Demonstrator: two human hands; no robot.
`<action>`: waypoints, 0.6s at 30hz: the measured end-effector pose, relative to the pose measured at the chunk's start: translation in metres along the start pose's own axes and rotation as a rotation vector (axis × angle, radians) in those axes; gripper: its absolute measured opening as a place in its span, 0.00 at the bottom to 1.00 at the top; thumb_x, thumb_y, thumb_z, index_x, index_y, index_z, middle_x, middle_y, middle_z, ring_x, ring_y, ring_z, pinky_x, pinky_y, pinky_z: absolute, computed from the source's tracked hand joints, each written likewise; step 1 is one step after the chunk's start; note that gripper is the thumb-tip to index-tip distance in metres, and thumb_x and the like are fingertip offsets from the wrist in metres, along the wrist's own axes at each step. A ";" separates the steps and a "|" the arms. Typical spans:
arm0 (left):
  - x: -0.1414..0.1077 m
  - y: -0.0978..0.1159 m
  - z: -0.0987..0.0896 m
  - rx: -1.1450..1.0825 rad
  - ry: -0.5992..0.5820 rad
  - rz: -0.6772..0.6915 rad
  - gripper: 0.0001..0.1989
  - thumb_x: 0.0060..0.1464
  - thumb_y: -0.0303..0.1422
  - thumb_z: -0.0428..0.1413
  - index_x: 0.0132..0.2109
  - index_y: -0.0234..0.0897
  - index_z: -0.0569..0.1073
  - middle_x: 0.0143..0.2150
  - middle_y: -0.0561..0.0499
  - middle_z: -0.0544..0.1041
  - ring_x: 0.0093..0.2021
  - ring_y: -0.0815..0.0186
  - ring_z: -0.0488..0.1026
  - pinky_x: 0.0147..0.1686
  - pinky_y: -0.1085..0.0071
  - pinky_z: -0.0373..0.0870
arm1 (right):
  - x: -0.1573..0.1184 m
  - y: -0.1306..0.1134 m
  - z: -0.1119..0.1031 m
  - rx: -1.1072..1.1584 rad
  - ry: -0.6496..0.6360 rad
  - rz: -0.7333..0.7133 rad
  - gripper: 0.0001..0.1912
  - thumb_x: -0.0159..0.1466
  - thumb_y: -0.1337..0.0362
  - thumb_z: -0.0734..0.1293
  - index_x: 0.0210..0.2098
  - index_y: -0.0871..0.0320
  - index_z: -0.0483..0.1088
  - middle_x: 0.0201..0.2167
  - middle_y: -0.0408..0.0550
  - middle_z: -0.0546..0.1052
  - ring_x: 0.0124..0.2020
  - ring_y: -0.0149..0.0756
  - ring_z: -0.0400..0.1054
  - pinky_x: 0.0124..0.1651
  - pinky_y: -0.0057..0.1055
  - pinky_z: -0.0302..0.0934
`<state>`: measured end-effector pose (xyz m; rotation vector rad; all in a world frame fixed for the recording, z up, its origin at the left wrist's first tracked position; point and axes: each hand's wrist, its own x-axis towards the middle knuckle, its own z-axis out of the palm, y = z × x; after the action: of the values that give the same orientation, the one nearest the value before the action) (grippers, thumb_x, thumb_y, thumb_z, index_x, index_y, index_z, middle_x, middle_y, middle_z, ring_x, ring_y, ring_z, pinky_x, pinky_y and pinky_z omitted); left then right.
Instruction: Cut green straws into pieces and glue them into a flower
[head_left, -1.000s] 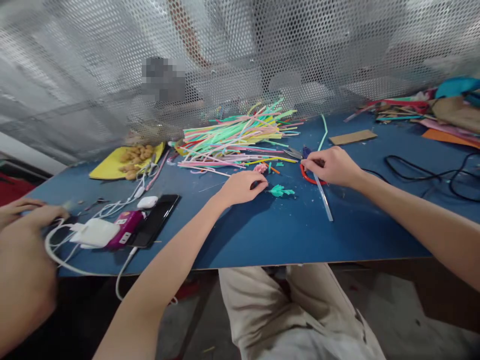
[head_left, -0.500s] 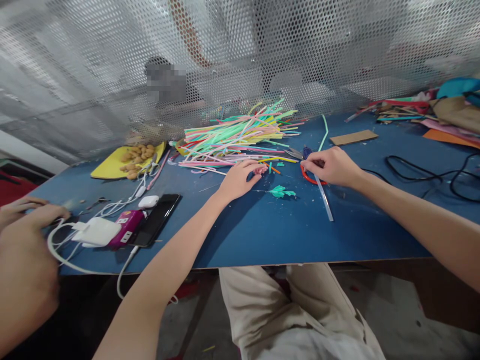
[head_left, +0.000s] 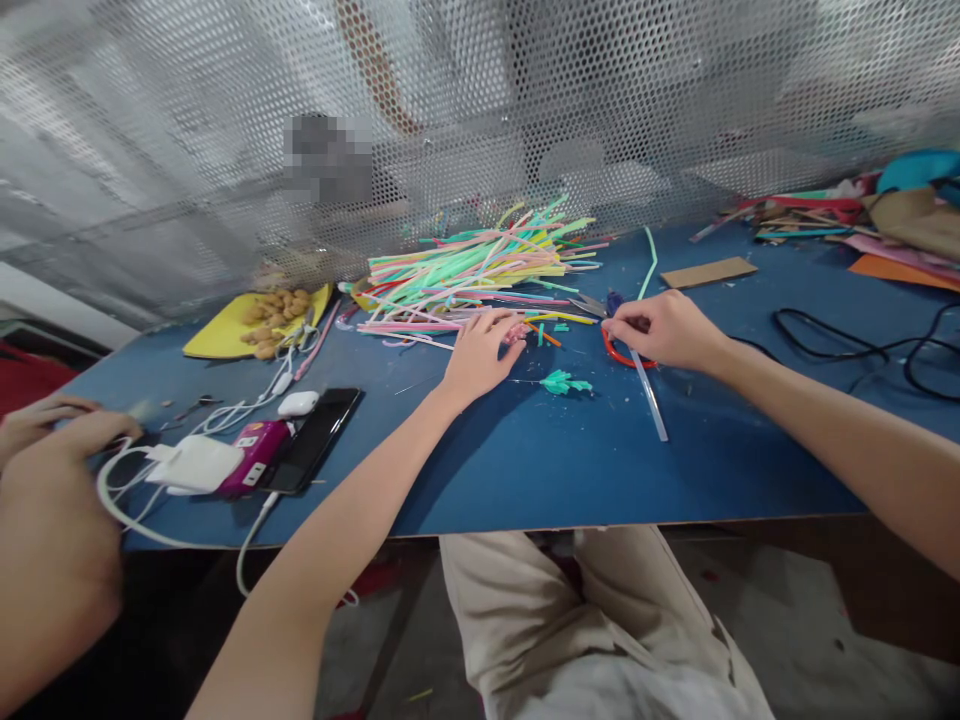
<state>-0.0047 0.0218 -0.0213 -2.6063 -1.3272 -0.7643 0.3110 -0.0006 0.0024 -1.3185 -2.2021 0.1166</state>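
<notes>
L hand (head_left: 480, 358) curls over small pink fuzzy bundle (head_left: 516, 332), which sits btwn thumb & fingers; can't tell if they're clamped. Bundle's long axis hidden; L hand's much nearer than R. Teal fuzzy sprig (head_left: 564, 382) on thin wire lies just R of L thumb, nearer table edge, axis approx L–R. Red-handled metal scissors (head_left: 628, 360) & clear plastic stick (head_left: 652, 405) lie under/by R hand (head_left: 664, 332); its fingers bend over both, grip unclear.

No legible text; white marks (head_left: 253, 474) on purple box (head_left: 264, 436) too small to read.
</notes>
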 end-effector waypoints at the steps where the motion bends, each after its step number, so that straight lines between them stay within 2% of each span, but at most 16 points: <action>1: 0.001 0.002 0.001 -0.037 0.000 0.053 0.19 0.68 0.39 0.54 0.62 0.42 0.74 0.62 0.45 0.74 0.64 0.55 0.69 0.66 0.53 0.65 | 0.000 0.000 0.001 -0.002 -0.003 -0.003 0.19 0.68 0.52 0.63 0.27 0.55 0.75 0.18 0.43 0.71 0.20 0.31 0.57 0.30 0.33 0.51; 5: 0.002 0.012 0.006 -0.158 -0.114 0.192 0.17 0.71 0.39 0.50 0.59 0.40 0.75 0.60 0.45 0.76 0.63 0.59 0.71 0.66 0.56 0.67 | -0.001 -0.003 0.003 0.009 -0.030 -0.008 0.20 0.69 0.51 0.63 0.27 0.54 0.76 0.18 0.43 0.72 0.21 0.31 0.60 0.30 0.34 0.52; 9: -0.001 0.020 0.011 -0.115 -0.241 0.155 0.23 0.69 0.45 0.51 0.62 0.37 0.74 0.66 0.40 0.71 0.70 0.55 0.65 0.72 0.53 0.59 | -0.001 -0.007 0.004 0.016 -0.056 -0.014 0.19 0.68 0.50 0.63 0.30 0.53 0.78 0.19 0.43 0.73 0.23 0.33 0.64 0.31 0.34 0.53; 12: -0.002 0.020 0.012 -0.090 -0.295 0.140 0.26 0.69 0.48 0.50 0.64 0.36 0.72 0.68 0.39 0.70 0.71 0.53 0.64 0.73 0.50 0.56 | -0.001 -0.009 0.003 0.011 -0.069 -0.025 0.20 0.68 0.50 0.63 0.30 0.53 0.79 0.19 0.43 0.73 0.23 0.34 0.64 0.31 0.34 0.53; 15: -0.001 0.018 0.011 -0.128 -0.282 0.154 0.24 0.68 0.47 0.52 0.63 0.37 0.73 0.65 0.42 0.74 0.68 0.54 0.68 0.71 0.52 0.59 | 0.000 -0.007 0.000 -0.014 -0.066 -0.036 0.21 0.69 0.49 0.62 0.28 0.53 0.77 0.18 0.43 0.72 0.21 0.33 0.62 0.30 0.35 0.53; 18: 0.002 0.017 0.010 -0.204 -0.181 0.104 0.18 0.68 0.43 0.54 0.57 0.38 0.77 0.58 0.44 0.79 0.62 0.56 0.73 0.66 0.55 0.66 | 0.001 -0.001 -0.003 -0.030 -0.043 -0.034 0.21 0.69 0.50 0.62 0.28 0.54 0.77 0.18 0.44 0.72 0.21 0.33 0.60 0.30 0.35 0.53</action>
<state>0.0131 0.0161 -0.0274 -2.9409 -1.2008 -0.6959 0.3114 -0.0012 0.0060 -1.3051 -2.2693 0.0995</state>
